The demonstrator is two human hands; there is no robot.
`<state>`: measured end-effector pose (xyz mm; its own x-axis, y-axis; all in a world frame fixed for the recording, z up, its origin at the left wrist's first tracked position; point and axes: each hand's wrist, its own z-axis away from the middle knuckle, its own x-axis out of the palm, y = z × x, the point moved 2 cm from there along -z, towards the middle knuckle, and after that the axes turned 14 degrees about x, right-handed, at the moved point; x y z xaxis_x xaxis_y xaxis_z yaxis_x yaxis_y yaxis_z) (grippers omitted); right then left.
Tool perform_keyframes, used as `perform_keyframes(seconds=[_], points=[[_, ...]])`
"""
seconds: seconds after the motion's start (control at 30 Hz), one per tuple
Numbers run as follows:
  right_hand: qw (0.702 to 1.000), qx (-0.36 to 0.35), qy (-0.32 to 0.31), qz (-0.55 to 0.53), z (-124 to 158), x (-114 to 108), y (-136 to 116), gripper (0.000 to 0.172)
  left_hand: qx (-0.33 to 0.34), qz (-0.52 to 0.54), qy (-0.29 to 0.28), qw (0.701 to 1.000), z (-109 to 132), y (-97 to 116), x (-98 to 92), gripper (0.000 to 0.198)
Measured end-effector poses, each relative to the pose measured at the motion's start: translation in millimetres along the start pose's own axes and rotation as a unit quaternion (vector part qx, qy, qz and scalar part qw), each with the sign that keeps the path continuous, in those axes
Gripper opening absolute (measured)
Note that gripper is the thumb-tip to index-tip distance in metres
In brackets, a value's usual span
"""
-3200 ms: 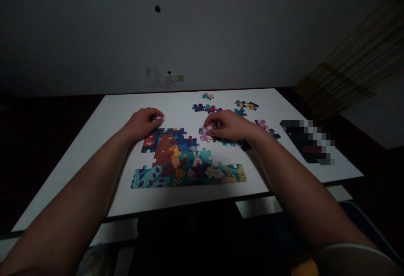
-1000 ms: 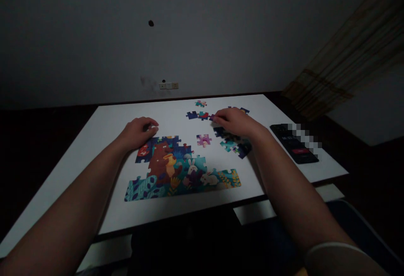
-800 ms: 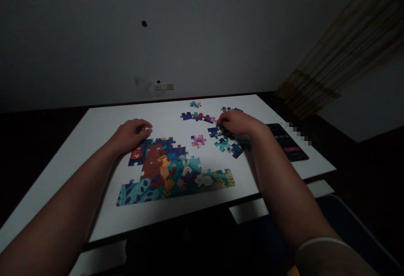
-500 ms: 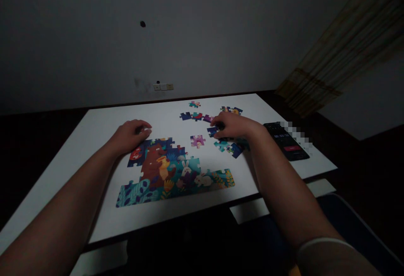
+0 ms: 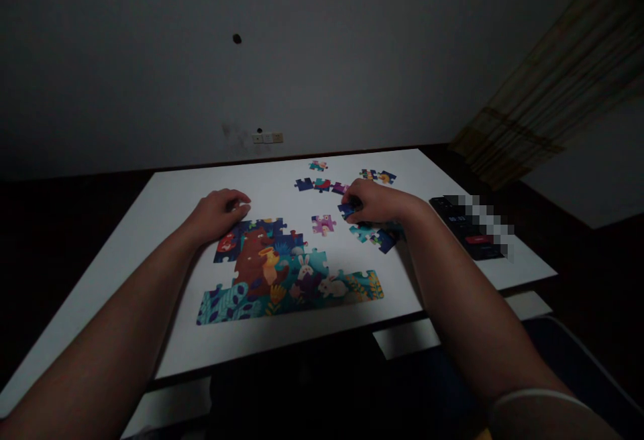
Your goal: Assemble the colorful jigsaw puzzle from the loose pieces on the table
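A partly joined jigsaw puzzle [image 5: 272,272] with a bear and rabbits lies flat on the white table [image 5: 125,252]. My left hand [image 5: 219,215] rests at its upper left edge, fingers loosely curled, thumb and forefinger apart, holding nothing. Among the loose pieces, my right hand [image 5: 372,202] has its thumb and fingertips on a dark blue puzzle piece [image 5: 345,210], which the fingers partly cover. A pink puzzle piece [image 5: 323,225] lies alone between the hands. Teal and dark blue pieces [image 5: 383,240] lie below my right hand, partly behind the wrist.
Beyond my right hand is a row of loose pieces [image 5: 322,185], with one more piece [image 5: 318,166] farther back and two [image 5: 386,176] to the right. A phone [image 5: 465,229] showing a timer lies near the table's right edge. A wall and curtain stand behind.
The view has shifted slightly, so everything appears farther right. My right thumb and fingers have drawn closer together on the dark blue puzzle piece. My left hand keeps its place by the joined puzzle.
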<state>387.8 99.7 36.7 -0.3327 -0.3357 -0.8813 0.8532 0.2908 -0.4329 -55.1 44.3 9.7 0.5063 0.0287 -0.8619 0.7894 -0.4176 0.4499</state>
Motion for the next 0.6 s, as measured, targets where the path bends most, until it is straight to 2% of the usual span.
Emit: perform_keyframes(seconds=[0.13, 0.23, 0.37, 0.47, 0.6], points=[[0.999, -0.02, -0.006, -0.032, 1, -1, -7, 0.036, 0.001, -0.006, 0.002, 1.0, 0, -1, 1.4, 0.049], [0.988, -0.046, -0.019, -0.149, -1, 3, -21, 0.024, 0.007, -0.003, 0.002, 1.0, 0, -3, 2.8, 0.051], [0.949, -0.051, -0.035, -0.309, -7, 20, -43, 0.023, 0.007, -0.006, -0.001, 1.0, 1, -3, 3.0, 0.05], [0.936, -0.047, -0.057, -0.344, -10, 33, -52, 0.019, 0.008, -0.009, -0.003, 1.0, 1, 0, 2.3, 0.047], [0.938, -0.059, -0.056, -0.336, -10, 36, -54, 0.014, 0.004, -0.009, 0.003, 1.0, 2, 2, 2.0, 0.043]])
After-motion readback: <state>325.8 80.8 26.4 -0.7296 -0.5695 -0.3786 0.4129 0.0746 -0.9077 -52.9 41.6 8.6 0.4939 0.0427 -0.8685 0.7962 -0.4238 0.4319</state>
